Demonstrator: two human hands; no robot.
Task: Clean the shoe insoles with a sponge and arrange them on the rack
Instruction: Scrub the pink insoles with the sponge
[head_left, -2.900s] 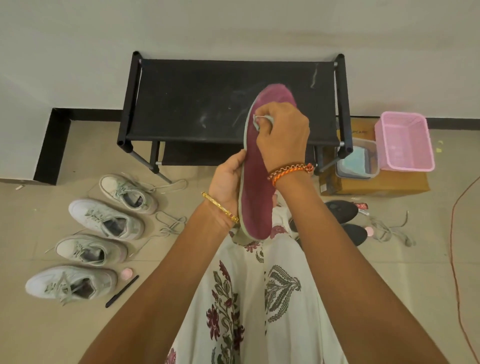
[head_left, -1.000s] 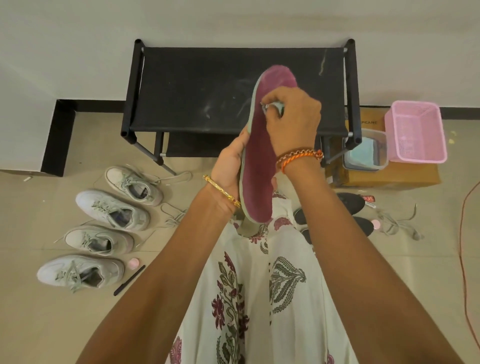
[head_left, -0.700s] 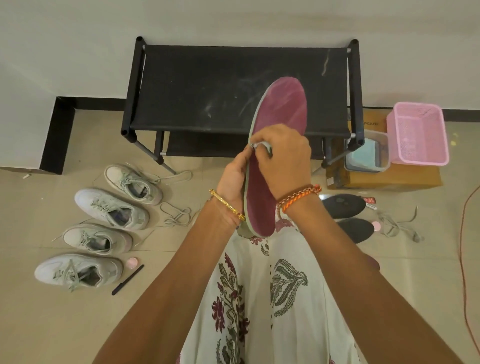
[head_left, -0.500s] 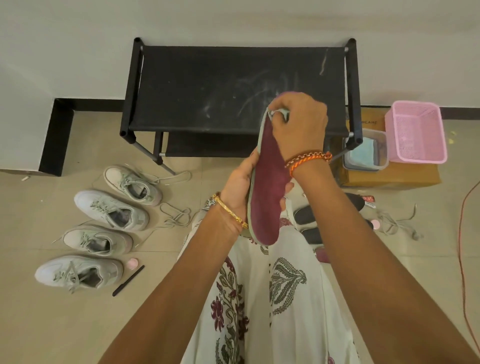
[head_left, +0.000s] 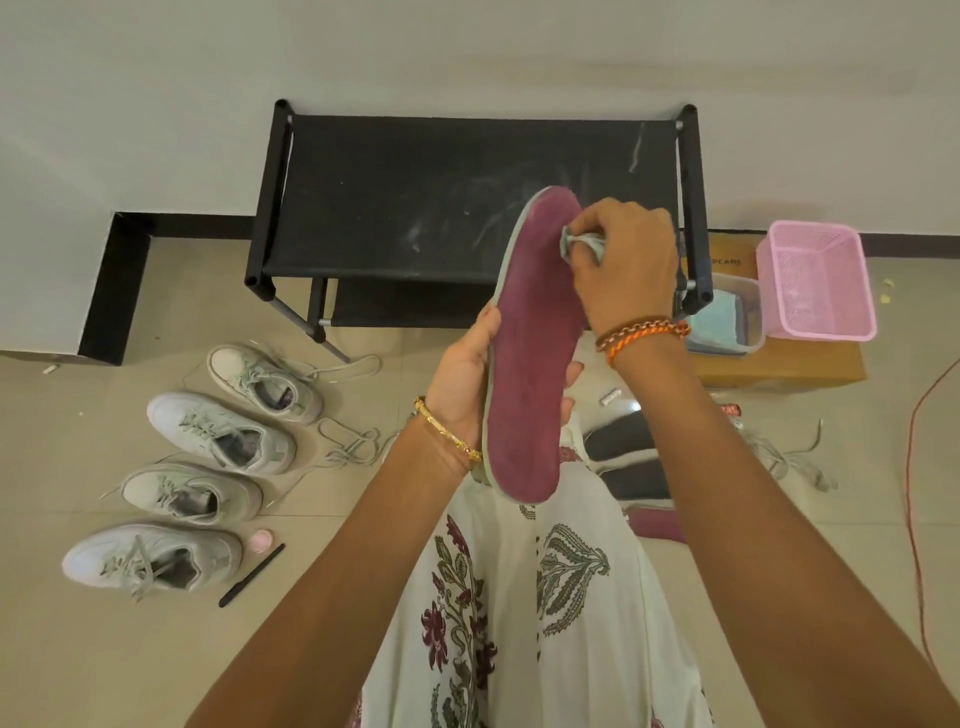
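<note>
A maroon insole (head_left: 530, 364) with a pale edge stands upright in front of me. My left hand (head_left: 462, 384) grips it around the middle from the left. My right hand (head_left: 623, 270) pinches a small grey-green sponge (head_left: 584, 244) and presses it on the insole's upper right part, near the toe. Behind it stands the black rack (head_left: 395, 208), its top shelf bare and dusty. Two dark insoles (head_left: 623, 441) and one more maroon insole (head_left: 654, 522) lie on the floor under my right forearm, partly hidden.
Several pale sneakers (head_left: 218, 431) lie in a row on the floor at left, with loose laces, a black stick (head_left: 252, 574) and a pink cap. At right, a pink basket (head_left: 815, 286) and a clear tub (head_left: 727, 317) sit on a cardboard box. A red cable (head_left: 911, 493) runs along the right edge.
My right hand with the sponge has rubbed up and down the insole and now sits near its toe end, a little lower than half a second ago. My left hand keeps its grip.
</note>
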